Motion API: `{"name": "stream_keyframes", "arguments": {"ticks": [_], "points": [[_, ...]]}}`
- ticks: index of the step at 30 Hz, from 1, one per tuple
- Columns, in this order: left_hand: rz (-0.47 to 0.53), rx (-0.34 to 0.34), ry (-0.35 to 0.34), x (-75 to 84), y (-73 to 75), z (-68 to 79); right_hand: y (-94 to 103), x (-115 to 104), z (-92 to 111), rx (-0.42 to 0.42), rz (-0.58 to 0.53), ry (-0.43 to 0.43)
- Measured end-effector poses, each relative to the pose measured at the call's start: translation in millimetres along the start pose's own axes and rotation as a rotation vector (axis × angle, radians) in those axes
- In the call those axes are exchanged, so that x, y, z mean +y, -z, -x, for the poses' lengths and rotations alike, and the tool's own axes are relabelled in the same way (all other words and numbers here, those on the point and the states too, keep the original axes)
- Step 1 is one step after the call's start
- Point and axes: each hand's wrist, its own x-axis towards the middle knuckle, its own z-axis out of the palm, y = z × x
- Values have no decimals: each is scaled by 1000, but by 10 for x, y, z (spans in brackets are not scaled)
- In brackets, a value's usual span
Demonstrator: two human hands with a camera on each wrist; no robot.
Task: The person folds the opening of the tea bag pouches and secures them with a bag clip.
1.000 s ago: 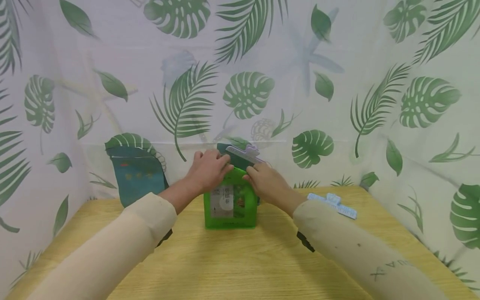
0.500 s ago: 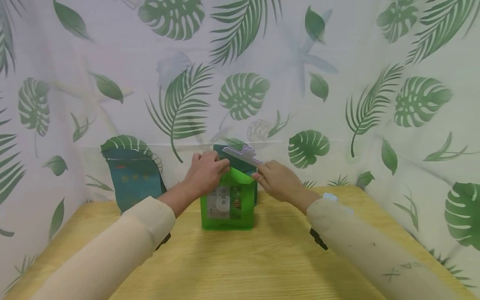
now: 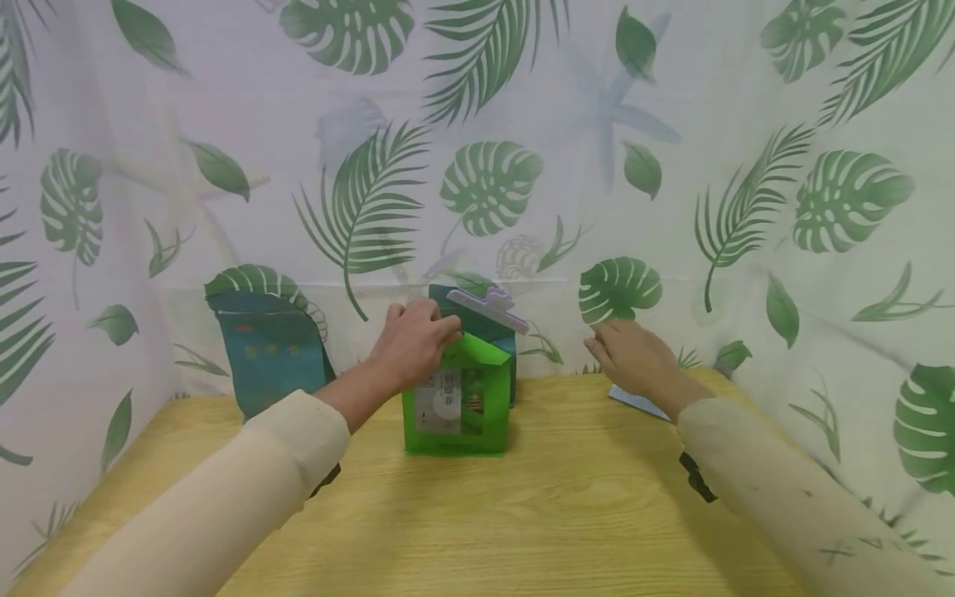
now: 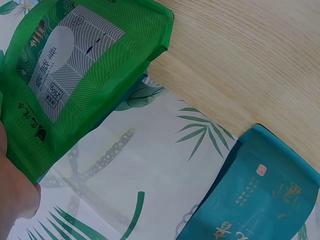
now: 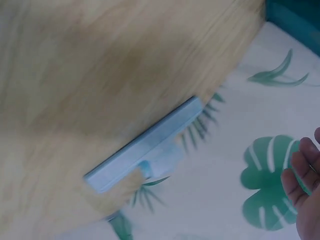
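Observation:
At the table's middle stands a bright green tea bag (image 3: 493,406) with a grey label. My left hand (image 3: 410,342) grips its folded-over top edge; in the left wrist view the bag (image 4: 75,65) tilts beside the thumb side of the hand. Off to the right, my right hand (image 3: 634,356) hangs in the air, fingers relaxed and holding nothing. Below it lies a light blue sealing clip (image 3: 634,401), partly hidden by the hand. The right wrist view shows this clip (image 5: 145,145) whole, apart from the fingers (image 5: 302,170).
Behind the green bag stands a teal bag (image 3: 477,327) with a lilac sealing clip (image 3: 488,309) across its top. Another teal bag (image 3: 272,356) stands at the left by the leaf-patterned backdrop (image 3: 477,191). All stand on the wooden table (image 3: 477,522).
My right hand has let go of the green bag's top and moved right, over the light blue clip. The left hand keeps its grip on the bag.

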Motion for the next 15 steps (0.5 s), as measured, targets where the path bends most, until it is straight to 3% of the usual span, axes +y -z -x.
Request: {"name": "stream_keyframes", "arguments": {"ticks": [10,15], "points": [[-5,20,-17,-4,13,13,-195,422,307,-133,85,-89],[-7,14,-16,-7,8,15,-326,548,444,-154,174,-98]]}}
